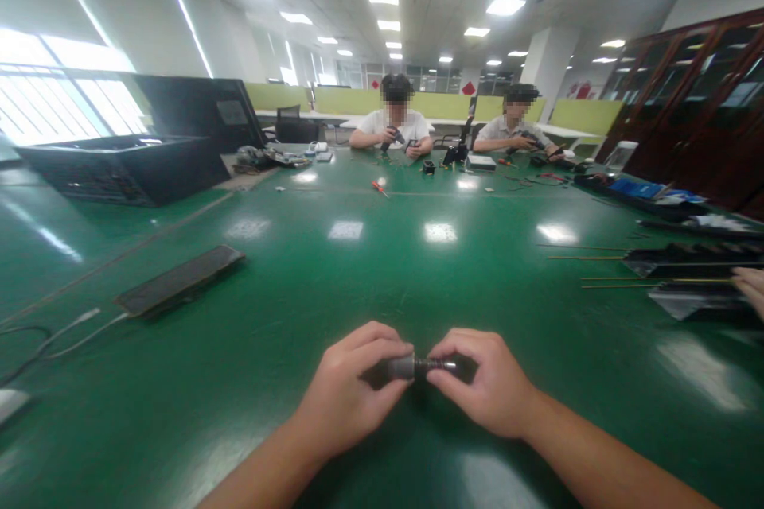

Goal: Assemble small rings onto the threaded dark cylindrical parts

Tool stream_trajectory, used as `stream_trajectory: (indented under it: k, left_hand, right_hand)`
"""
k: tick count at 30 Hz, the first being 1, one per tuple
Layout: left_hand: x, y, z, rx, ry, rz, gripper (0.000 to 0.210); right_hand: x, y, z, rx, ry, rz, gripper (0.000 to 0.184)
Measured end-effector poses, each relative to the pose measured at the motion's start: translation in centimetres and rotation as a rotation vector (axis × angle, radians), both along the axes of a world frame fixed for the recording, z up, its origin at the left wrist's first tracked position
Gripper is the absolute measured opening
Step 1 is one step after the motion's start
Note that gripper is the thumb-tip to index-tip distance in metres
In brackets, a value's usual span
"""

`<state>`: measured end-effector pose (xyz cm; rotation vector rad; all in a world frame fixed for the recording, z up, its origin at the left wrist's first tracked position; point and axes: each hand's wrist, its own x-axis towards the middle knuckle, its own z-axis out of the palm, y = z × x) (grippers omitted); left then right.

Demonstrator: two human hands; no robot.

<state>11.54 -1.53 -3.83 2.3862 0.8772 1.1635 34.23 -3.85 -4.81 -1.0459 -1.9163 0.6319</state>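
My left hand (358, 378) pinches a grey cylindrical piece (403, 367) between thumb and fingers, low in the middle of the head view. My right hand (493, 386) is closed on a dark ribbed rod (426, 364) with a shiny end. The cylinder and the rod lie end to end and meet between my hands, just above the green tabletop (298, 286). Whether they are joined or only touching I cannot tell. Part of each piece is hidden by my fingers.
To the left are a dark flat bar (182, 280) with a white cable and a black metal case (125, 167). A red screwdriver (379, 188) lies farther back. Two people (391, 127) work across the table. Black trays (686, 258) with thin rods and another person's hand (752, 286) are at right.
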Motion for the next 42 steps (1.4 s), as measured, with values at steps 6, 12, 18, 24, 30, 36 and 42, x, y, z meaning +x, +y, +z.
stream_trajectory:
  k: [6, 12, 18, 24, 30, 36, 42]
  left_hand:
    - [-0.07, 0.06, -0.05, 0.0, 0.006, 0.001, 0.029]
    - [-0.07, 0.05, 0.04, 0.012, -0.001, 0.01, 0.028]
    - [-0.06, -0.02, 0.02, 0.006, 0.003, 0.004, 0.028]
    - [-0.11, 0.05, 0.12, 0.003, 0.008, 0.006, 0.026]
    - [-0.01, 0.02, 0.23, 0.012, 0.004, 0.004, 0.027]
    - [-0.14, 0.11, 0.09, 0.004, 0.01, 0.011, 0.027]
    - [-0.14, 0.15, 0.16, 0.01, 0.004, 0.015, 0.024]
  right_hand:
    - [0.02, -0.01, 0.0, 0.0, -0.004, -0.004, 0.004]
    - [0.0, 0.01, 0.05, 0.008, -0.004, -0.008, 0.004]
    - [0.01, 0.0, 0.15, 0.015, -0.003, -0.008, 0.003]
    - [0.02, 0.0, 0.07, 0.011, -0.008, -0.012, 0.003]
    - [0.03, 0.04, -0.03, 0.011, -0.012, -0.013, 0.003]
    - [0.04, -0.04, 0.05, 0.008, -0.011, -0.009, 0.003]
    - [0.04, -0.01, 0.16, 0.007, -0.011, -0.01, 0.002]
